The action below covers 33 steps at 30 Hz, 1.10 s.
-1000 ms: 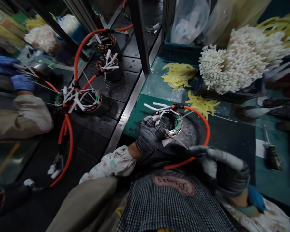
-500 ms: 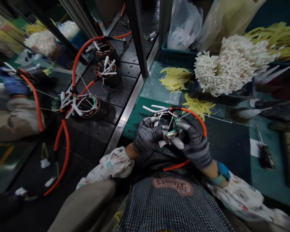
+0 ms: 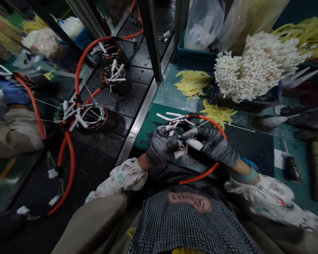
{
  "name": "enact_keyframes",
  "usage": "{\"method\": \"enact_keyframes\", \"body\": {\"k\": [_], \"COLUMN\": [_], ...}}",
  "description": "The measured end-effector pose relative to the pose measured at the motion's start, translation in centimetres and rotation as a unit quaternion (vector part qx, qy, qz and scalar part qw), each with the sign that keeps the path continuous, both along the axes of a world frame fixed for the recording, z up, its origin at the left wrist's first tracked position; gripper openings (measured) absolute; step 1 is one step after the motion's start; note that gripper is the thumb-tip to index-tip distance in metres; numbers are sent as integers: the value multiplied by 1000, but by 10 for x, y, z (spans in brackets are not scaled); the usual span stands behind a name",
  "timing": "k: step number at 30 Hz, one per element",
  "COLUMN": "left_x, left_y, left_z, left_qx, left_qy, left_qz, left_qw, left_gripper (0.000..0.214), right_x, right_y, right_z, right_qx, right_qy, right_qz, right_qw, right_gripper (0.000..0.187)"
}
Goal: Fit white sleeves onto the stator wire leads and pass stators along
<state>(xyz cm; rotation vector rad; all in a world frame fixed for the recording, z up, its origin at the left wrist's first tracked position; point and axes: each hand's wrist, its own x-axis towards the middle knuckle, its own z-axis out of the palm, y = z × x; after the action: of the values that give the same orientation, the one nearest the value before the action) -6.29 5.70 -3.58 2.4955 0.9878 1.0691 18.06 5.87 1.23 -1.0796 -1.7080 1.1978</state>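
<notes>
In front of my apron stands a motor stator (image 3: 184,127) with white-sleeved leads and a thin white cord across its top. An orange cable (image 3: 214,123) is bound to its far rim and loops round to the right. My left hand (image 3: 163,145), in a grey glove with pale fingertips, is closed on the stator's left and near rim. Over the near right edge my right hand (image 3: 216,146), gloved alike, has its thumb and fingers pinched together. Whatever lies in that pinch is too small to make out. Both hands hide much of the near rim.
Yellow strips (image 3: 193,83) and a bundle of white sleeves (image 3: 254,70) are on the bench beyond. At right lies a small black-handled tool (image 3: 291,167). More stators (image 3: 98,116) stand on the dark conveyor at left, near a co-worker's blue-gloved hand (image 3: 13,91).
My right hand has moved from the stator's right side in over its near rim, turning flatter, fingers pinched. The left hand stays at the rim.
</notes>
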Motion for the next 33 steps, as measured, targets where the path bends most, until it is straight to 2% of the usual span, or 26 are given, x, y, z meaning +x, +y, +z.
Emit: {"method": "enact_keyframes", "body": {"k": [4, 7, 9, 11, 13, 15, 18, 20, 23, 25, 27, 29, 31, 33], "left_x": [1, 0, -1, -1, 0, 1, 2, 3, 3, 4, 5, 7, 8, 5], "left_y": [0, 0, 1, 1, 0, -2, -4, -4, -5, -5, -6, -9, -16, -28], "left_z": [3, 2, -1, -3, -3, -2, -1, -2, -7, -11, -15, -17, -17, -17], "left_qx": [23, 24, 25, 19, -4, -28, -52, -56, -55, -48, -33, -9, 26, 62], "left_qy": [7, 9, 6, 3, 3, 5, 15, 15, 24, 15, -3, -9, 2, 3], "left_qz": [11, 10, 8, 0, -6, -9, -1, 2, 11, 34, 48, 49, 45, 67], "left_qw": [1000, 1000, 1000, 1000, 1000, 1000, 999, 998, 998, 998, 998, 999, 999, 996], "left_gripper": [24, 25, 26, 27, 29, 30, 29, 28, 25, 27, 28, 26, 28, 36], "right_x": [-1, -3, -1, 2, 6, 7, 5, 3, -4, -12, -23, -32, -31, -14], "right_y": [-4, -6, -7, -8, -10, -15, -26, -34, -39, -35, -25, -13, -5, -2], "right_z": [-5, -9, -12, -16, -21, -27, -29, -24, -9, -1, 2, 0, -4, -8], "right_qx": [7, 4, 21, 67, 128, 151, 82, 31, 24, 37, 62, 106, 143, 162], "right_qy": [1, -10, -17, -23, -33, -51, -84, -97, -91, -73, -57, -47, -41, -38], "right_qz": [-38, -41, -30, -11, 30, 59, 4, -27, 48, 68, 21, -77, -179, -274], "right_qw": [999, 999, 999, 997, 991, 985, 993, 994, 994, 994, 996, 990, 973, 947], "right_gripper": [15, 16, 17, 16, 17, 18, 26, 26, 22, 22, 25, 24, 20, 16]}}
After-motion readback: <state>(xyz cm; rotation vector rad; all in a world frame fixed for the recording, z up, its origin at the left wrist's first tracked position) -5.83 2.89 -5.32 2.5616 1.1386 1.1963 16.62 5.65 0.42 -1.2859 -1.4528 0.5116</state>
